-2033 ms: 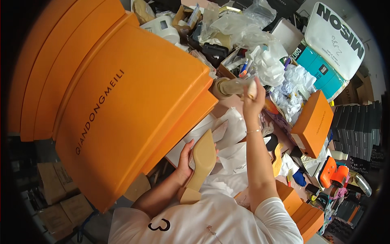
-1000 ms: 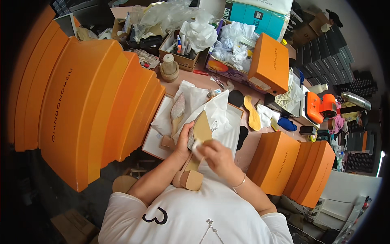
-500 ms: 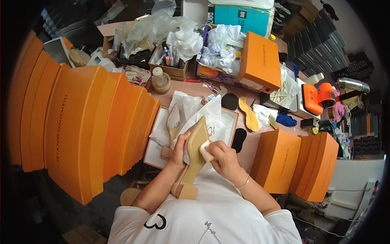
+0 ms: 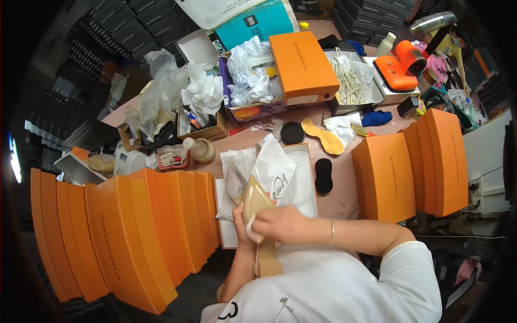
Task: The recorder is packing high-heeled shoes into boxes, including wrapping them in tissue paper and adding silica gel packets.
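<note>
A high-heeled shoe [image 4: 257, 198] is in my left hand [image 4: 240, 225], its tan sole facing up, pointed toe away from me and block heel [image 4: 268, 268] near my shirt. The left fingers wrap its side. My right hand [image 4: 283, 223] is closed on a white cloth or pad [image 4: 251, 230], pressed against the sole; motion blurs it slightly. The other shoe of the pair, with a glittery upper [image 4: 233, 184], lies in an open shoebox [image 4: 311, 183] just beyond my hands. White tissue paper [image 4: 273, 167] lines that box.
Rows of orange shoeboxes stand at left [image 4: 137, 231] and right [image 4: 385, 177]. Beyond lie a yellow insole-shaped piece [image 4: 324, 138], a black pad [image 4: 323, 176], a bottle [image 4: 200, 149], a box of crumpled paper [image 4: 252, 75], a tray of sticks [image 4: 350, 78] and an orange device [image 4: 397, 70].
My view has swung round. The right hand has moved left across the sole with the white cloth or pad, its forearm now lying sideways. My left hand still holds the shoe.
</note>
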`<control>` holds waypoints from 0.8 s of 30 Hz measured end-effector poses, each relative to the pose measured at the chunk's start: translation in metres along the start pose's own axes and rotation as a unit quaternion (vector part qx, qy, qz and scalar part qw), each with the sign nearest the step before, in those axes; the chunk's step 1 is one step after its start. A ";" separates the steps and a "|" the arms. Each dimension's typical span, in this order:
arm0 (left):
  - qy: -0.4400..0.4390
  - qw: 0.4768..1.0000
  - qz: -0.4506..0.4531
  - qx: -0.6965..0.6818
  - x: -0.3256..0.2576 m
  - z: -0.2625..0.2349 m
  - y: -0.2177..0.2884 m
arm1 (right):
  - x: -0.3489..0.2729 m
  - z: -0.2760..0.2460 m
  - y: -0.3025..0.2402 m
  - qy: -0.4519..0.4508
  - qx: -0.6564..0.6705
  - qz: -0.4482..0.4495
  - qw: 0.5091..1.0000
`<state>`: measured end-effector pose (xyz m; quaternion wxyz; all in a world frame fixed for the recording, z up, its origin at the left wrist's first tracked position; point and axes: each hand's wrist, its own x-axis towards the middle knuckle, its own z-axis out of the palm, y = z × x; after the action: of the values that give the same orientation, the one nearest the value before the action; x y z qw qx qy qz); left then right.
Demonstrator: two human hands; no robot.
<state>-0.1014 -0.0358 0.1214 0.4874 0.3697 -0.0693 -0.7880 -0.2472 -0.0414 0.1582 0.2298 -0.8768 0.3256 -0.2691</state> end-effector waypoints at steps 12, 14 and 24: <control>-0.012 0.999 0.040 0.007 -0.003 -0.013 -0.001 | 0.013 0.002 -0.004 -0.002 0.002 -0.037 0.999; 0.062 0.998 0.026 0.007 -0.012 0.006 0.001 | 0.013 0.008 -0.001 0.004 0.012 -0.022 1.000; -0.104 0.989 0.010 -0.106 0.007 -0.065 -0.018 | -0.013 0.005 -0.003 0.006 0.007 -0.066 0.998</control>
<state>-0.0741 -0.0162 0.0623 0.5217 0.2311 -0.0392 -0.8203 -0.2511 -0.0290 0.1519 0.2155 -0.8932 0.2663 -0.2913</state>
